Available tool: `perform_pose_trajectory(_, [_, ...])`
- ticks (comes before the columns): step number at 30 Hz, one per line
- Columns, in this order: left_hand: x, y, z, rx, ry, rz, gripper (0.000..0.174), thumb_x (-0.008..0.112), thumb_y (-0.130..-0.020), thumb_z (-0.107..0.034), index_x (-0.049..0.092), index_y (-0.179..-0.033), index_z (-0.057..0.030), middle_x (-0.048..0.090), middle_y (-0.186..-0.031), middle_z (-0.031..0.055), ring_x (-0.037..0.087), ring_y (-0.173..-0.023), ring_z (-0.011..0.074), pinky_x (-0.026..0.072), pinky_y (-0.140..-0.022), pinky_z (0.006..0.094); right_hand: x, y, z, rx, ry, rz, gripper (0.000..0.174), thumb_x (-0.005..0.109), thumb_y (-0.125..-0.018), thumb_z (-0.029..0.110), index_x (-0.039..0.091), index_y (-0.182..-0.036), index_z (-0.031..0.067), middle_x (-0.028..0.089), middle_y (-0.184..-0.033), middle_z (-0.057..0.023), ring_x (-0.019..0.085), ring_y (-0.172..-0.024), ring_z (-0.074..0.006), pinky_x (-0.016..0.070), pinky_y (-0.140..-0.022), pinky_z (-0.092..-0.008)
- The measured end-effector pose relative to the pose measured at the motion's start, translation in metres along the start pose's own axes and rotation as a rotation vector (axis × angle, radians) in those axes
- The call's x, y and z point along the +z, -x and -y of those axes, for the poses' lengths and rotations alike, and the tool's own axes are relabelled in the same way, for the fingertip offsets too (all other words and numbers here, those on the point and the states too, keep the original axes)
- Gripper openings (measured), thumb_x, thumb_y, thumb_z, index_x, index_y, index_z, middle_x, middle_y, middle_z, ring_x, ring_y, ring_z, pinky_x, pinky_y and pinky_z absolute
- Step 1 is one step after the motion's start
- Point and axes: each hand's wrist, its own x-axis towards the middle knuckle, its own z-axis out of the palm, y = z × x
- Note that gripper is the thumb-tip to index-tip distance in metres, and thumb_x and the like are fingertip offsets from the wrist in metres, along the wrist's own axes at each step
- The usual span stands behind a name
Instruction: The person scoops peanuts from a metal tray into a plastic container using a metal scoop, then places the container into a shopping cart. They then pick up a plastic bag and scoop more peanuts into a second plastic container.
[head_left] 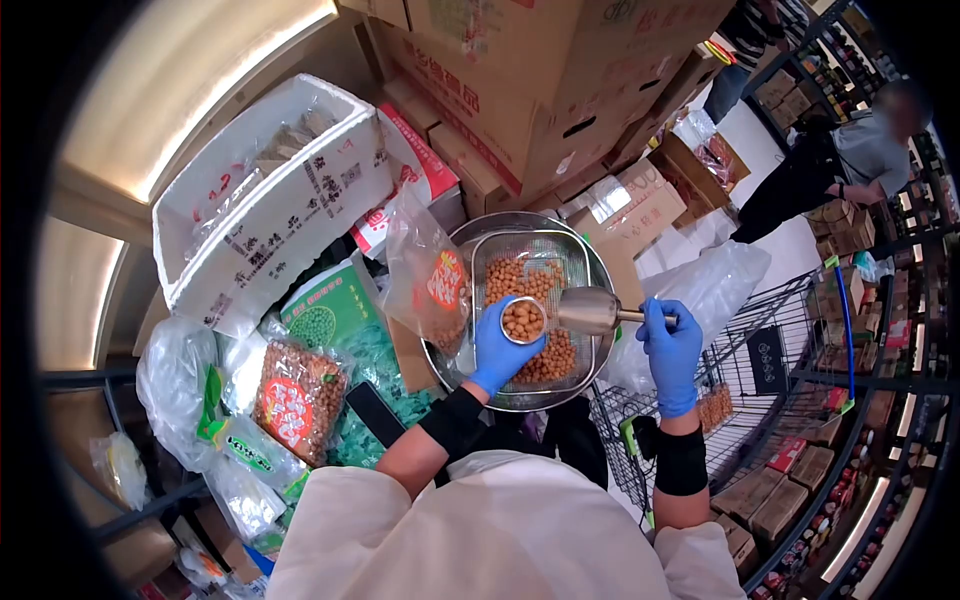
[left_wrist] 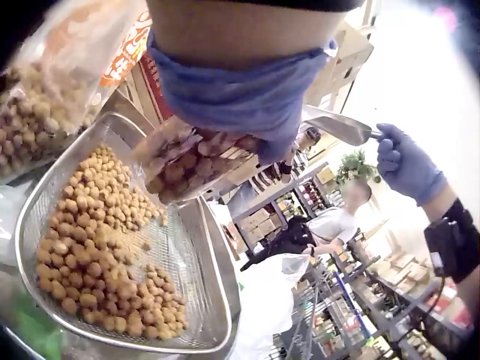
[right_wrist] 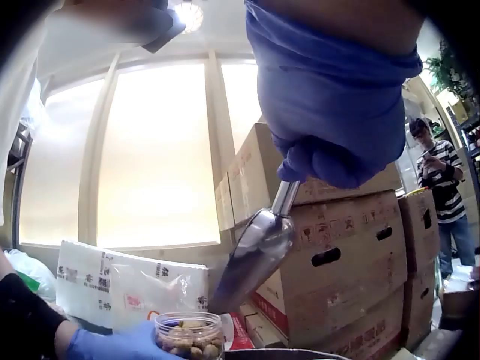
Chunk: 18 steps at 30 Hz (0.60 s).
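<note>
My blue-gloved left hand grips a clear plastic jar filled with round brown nuts. The jar is held over a rectangular wire-mesh basket, where more of the same round nuts lie. My right hand, gloved in blue too, holds a metal scoop by its handle. The scoop's mouth points at the jar and is close beside its rim in the head view. In the left wrist view the scoop is partly hidden behind the left glove.
The basket sits in a round metal basin. An open bag of nuts leans at its left. Further left are a sealed nut bag, a phone and a white foam box. Cartons stack behind; a shopping cart stands right.
</note>
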Motion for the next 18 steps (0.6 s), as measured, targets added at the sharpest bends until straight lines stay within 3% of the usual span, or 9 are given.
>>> perform_pose_trajectory(5, [-0.003,0.011,0.002,0.015,0.056,-0.096,0.073,0.086,-0.059,-0.025,0.051,-0.120,-0.0043,0.057,-0.111,0.0140,0.059,-0.100,0.0288,0.0475,-0.089,0.0396,-0.003,-0.002,-0.026,-0.014,0.047,0.005,0.022,0.063,-0.092,0.023,0.062,-0.085,0.0030,0.056,-0.059,-0.0010,0.044,-0.048,-0.0028,0.0323,-0.045,-0.0185])
perform_pose_trajectory(7, [-0.006,0.006,0.008,0.046,-0.034,-0.123,0.072,0.086,-0.060,-0.025,0.051,-0.119,-0.0041,0.058,-0.110,0.0138,0.060,-0.099,0.0278,0.0481,-0.088,0.0395,-0.002,-0.009,-0.039,0.020,0.125,-0.012,0.022,0.065,-0.090,0.018,0.062,-0.081,-0.0013,0.058,-0.062,-0.0004,0.052,-0.057,-0.0039,0.0408,-0.052,-0.0213])
perform_pose_trajectory(8, [-0.009,0.011,0.010,0.035,-0.041,-0.118,0.072,0.086,-0.060,-0.025,0.051,-0.119,-0.0041,0.058,-0.110,0.0138,0.060,-0.099,0.0278,0.0481,-0.088,0.0395,-0.002,-0.006,-0.048,0.033,0.125,-0.008,0.022,0.065,-0.090,0.018,0.062,-0.081,-0.0013,0.058,-0.062,-0.0004,0.052,-0.057,-0.0039,0.0408,-0.052,-0.0213])
perform_pose_trajectory(10, [-0.007,0.002,0.013,0.047,-0.038,-0.148,0.071,0.087,-0.059,-0.025,0.052,-0.117,-0.0038,0.058,-0.108,0.0119,0.060,-0.099,0.0241,0.0491,-0.088,0.0364,-0.003,-0.013,-0.063,0.002,0.288,0.022,0.022,0.063,-0.090,0.020,0.062,-0.081,-0.0009,0.062,-0.063,-0.0070,0.059,-0.056,-0.0127,0.0451,-0.053,-0.0282])
perform_pose_trajectory(11, [-0.007,0.003,0.013,0.049,-0.037,-0.156,0.071,0.088,-0.058,-0.025,0.052,-0.116,-0.0037,0.058,-0.107,0.0109,0.060,-0.098,0.0223,0.0495,-0.087,0.0349,-0.005,-0.014,-0.082,0.010,0.288,0.018,0.022,0.063,-0.090,0.020,0.062,-0.081,-0.0009,0.062,-0.063,-0.0070,0.059,-0.056,-0.0127,0.0451,-0.053,-0.0282])
perform_pose_trajectory(13, [-0.008,0.004,0.008,0.043,-0.045,-0.166,0.071,0.088,-0.059,-0.025,0.052,-0.116,-0.0035,0.058,-0.108,0.0111,0.060,-0.099,0.0228,0.0495,-0.087,0.0350,-0.008,-0.021,-0.114,-0.124,0.561,0.043,0.022,0.060,-0.090,0.023,0.064,-0.085,0.0022,0.065,-0.067,-0.0164,0.065,-0.061,-0.0285,0.0484,-0.057,-0.0373])
perform_pose_trajectory(14, [-0.009,0.001,0.007,0.048,-0.050,-0.171,0.071,0.087,-0.059,-0.025,0.052,-0.116,-0.0033,0.057,-0.109,0.0113,0.059,-0.099,0.0234,0.0494,-0.088,0.0351,-0.008,-0.020,-0.113,-0.127,0.653,0.079,0.024,0.056,-0.092,0.028,0.063,-0.089,0.0055,0.064,-0.074,-0.0219,0.063,-0.071,-0.0403,0.0492,-0.062,-0.0457])
perform_pose_trajectory(18, [-0.010,-0.002,0.009,0.063,-0.086,-0.170,0.074,0.086,-0.058,-0.027,0.052,-0.119,-0.0029,0.058,-0.109,0.0149,0.060,-0.099,0.0292,0.0486,-0.088,0.0397,-0.001,-0.021,-0.135,-0.166,0.921,0.128,0.026,0.052,-0.094,0.030,0.061,-0.092,0.0058,0.065,-0.077,-0.0214,0.063,-0.074,-0.0408,0.0491,-0.065,-0.0483])
